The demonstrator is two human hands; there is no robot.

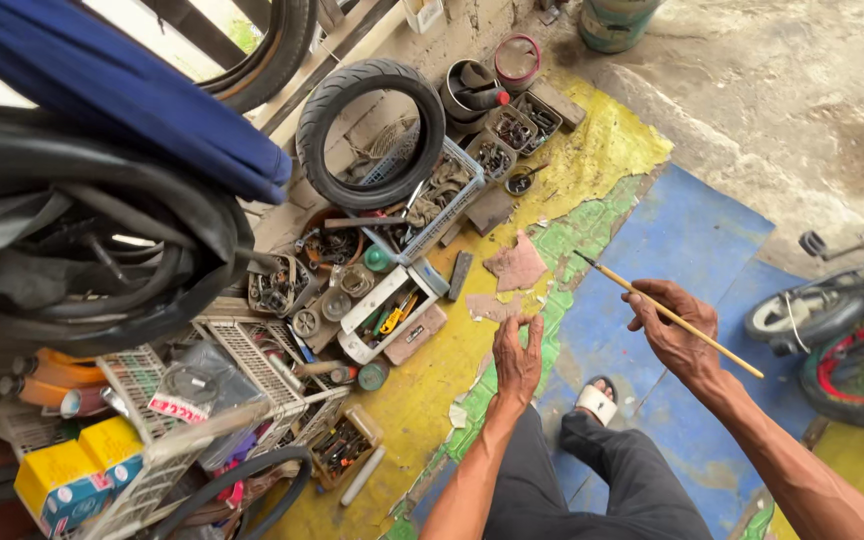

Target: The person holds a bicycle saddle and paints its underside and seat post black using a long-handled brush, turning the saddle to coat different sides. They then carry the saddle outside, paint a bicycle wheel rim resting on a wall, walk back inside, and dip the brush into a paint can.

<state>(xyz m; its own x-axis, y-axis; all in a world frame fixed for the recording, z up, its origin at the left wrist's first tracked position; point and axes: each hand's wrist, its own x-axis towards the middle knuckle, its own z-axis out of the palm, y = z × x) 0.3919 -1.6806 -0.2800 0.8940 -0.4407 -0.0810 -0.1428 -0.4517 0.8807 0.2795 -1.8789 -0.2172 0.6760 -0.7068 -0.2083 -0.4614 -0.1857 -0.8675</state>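
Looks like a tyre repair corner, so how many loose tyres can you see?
3: a small black tyre against the wall, a large one top centre, another bottom left. More may hide.

We cannot make out the small metal parts in the rectangular trays [514, 130]; the red-rimmed bicycle wheel [857, 375] runs off the right edge.

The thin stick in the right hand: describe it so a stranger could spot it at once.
Start at the blue patch of painted floor right of the yellow strip. Above it, the right hand grips a long, thin, pale wooden stick slanting from upper left to lower right. Its dark pointed tip and bare, straight shaft set it apart from the cluttered tools nearby.
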